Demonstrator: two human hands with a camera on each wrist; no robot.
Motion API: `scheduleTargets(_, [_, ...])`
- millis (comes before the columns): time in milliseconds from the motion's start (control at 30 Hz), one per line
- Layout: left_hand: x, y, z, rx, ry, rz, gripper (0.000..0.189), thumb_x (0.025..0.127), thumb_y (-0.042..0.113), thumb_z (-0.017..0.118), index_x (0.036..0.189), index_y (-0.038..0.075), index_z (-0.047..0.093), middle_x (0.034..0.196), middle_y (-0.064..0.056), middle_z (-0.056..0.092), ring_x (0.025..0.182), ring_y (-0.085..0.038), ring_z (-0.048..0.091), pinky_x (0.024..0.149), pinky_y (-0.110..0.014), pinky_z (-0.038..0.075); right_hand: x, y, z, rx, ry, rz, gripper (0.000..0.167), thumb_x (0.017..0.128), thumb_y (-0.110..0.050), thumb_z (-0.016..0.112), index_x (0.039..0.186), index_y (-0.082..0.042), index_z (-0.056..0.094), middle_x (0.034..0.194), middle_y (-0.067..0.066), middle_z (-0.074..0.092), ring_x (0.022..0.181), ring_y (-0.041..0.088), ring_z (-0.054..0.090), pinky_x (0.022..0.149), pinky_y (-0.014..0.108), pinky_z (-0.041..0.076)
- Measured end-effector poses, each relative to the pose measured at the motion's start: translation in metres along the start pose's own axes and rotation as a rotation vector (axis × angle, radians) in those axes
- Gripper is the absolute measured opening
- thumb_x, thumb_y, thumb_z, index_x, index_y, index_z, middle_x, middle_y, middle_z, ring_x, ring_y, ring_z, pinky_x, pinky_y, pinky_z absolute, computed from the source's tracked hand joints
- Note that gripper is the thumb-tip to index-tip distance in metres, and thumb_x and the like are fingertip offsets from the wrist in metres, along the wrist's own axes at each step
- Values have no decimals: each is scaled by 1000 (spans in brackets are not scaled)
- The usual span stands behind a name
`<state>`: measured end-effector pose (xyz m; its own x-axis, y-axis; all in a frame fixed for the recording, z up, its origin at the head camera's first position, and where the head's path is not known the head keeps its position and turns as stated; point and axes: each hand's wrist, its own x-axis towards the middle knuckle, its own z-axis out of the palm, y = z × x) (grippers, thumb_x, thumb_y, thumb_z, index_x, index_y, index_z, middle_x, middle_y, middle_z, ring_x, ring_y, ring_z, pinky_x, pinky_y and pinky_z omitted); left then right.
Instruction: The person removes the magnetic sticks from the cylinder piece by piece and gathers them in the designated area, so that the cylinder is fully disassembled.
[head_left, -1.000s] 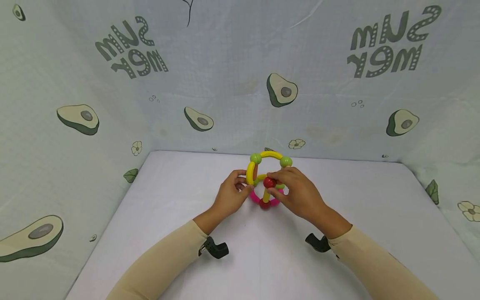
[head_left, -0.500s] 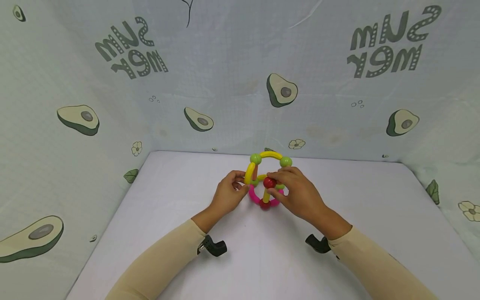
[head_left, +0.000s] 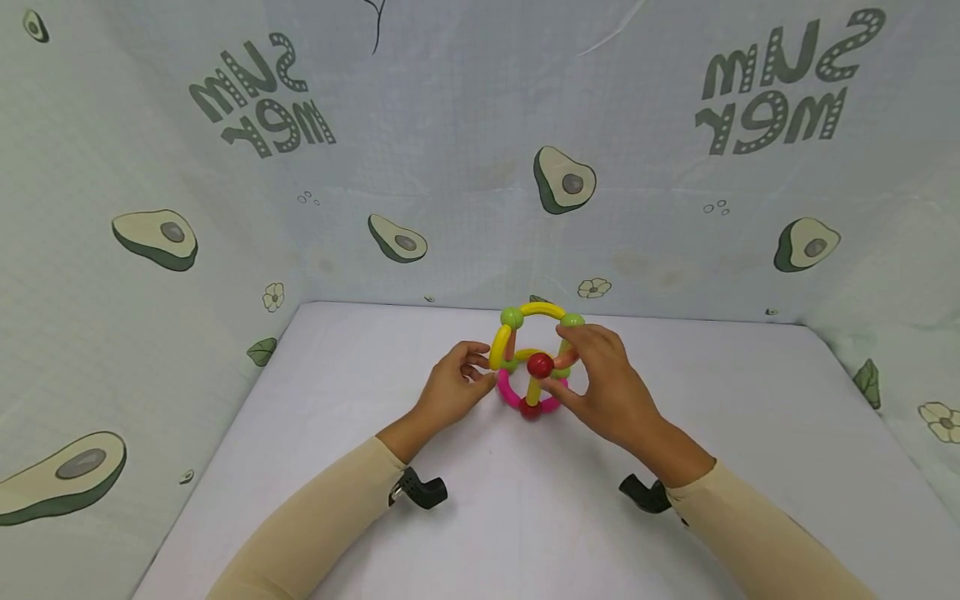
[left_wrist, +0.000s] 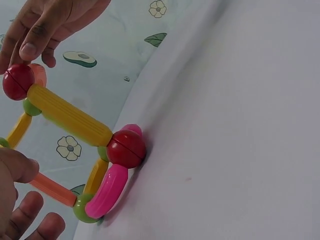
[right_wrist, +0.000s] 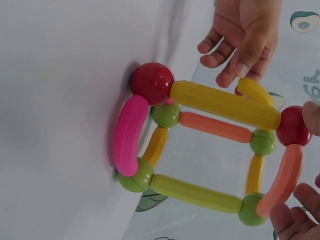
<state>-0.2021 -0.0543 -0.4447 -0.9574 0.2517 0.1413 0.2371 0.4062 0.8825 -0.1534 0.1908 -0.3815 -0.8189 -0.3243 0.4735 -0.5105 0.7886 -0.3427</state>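
A toy frame of coloured sticks and balls stands upright on the table. In the head view my left hand [head_left: 450, 387] is at its left side. Thumb and index finger pinch the loose end of a curved yellow stick [head_left: 498, 346], whose other end meets a green ball [head_left: 512, 317]. My right hand [head_left: 615, 383] is spread around the upper red ball [head_left: 540, 365] and the curved orange stick [right_wrist: 284, 181]. Its thumb is by the ball, and the right wrist view has its fingers by the orange stick's far end; contact is unclear. A straight yellow stick [right_wrist: 225, 105] joins both red balls.
The white table [head_left: 360, 350] meets a pale cloth backdrop [head_left: 465, 150] printed with avocados, flowers and lettering. Pink curved sticks [right_wrist: 130, 135] form the frame's base on the near side. Black wrist mounts [head_left: 423, 490] hang under both sleeves.
My right index finger has lifted off the upper red ball and moved up and right, widening that hand. My left hand has shifted slightly left, swinging the curved yellow stick outward.
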Motion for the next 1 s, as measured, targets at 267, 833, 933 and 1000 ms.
scheduleTargets(267, [2, -12, -6, 74, -65, -60, 53, 91, 24, 80, 136, 11, 57, 117, 0, 67, 108, -20, 61, 90, -36, 55, -17, 14, 2, 45, -10, 166, 113, 74, -15, 94, 159, -4, 19, 149, 19, 38, 115, 35, 49, 77, 49, 61])
scheduleTargets(833, [13, -27, -1, 266, -205, -41, 77, 84, 37, 86, 149, 18, 50, 146, 0, 55, 138, -25, 46, 114, -51, 37, -25, 40, 35, 204, -324, 506, 111, 80, -39, 88, 158, 4, 22, 149, 27, 42, 135, 49, 38, 91, 65, 52])
scheduleTargets(933, [15, -27, 2, 281, -203, -47, 79, 83, 39, 86, 150, 18, 49, 147, 0, 55, 139, -26, 45, 114, -52, 37, -23, 39, 42, 198, -344, 493, 109, 79, -39, 89, 157, 5, 25, 147, 28, 44, 135, 50, 38, 94, 67, 48])
scheduleTargets(1000, [16, -28, 3, 290, -199, -45, 79, 83, 39, 86, 150, 17, 50, 147, -1, 54, 140, -26, 44, 114, -53, 36, -23, 39, 47, 196, -352, 492, 107, 79, -38, 89, 156, 4, 28, 147, 27, 45, 135, 48, 38, 98, 67, 46])
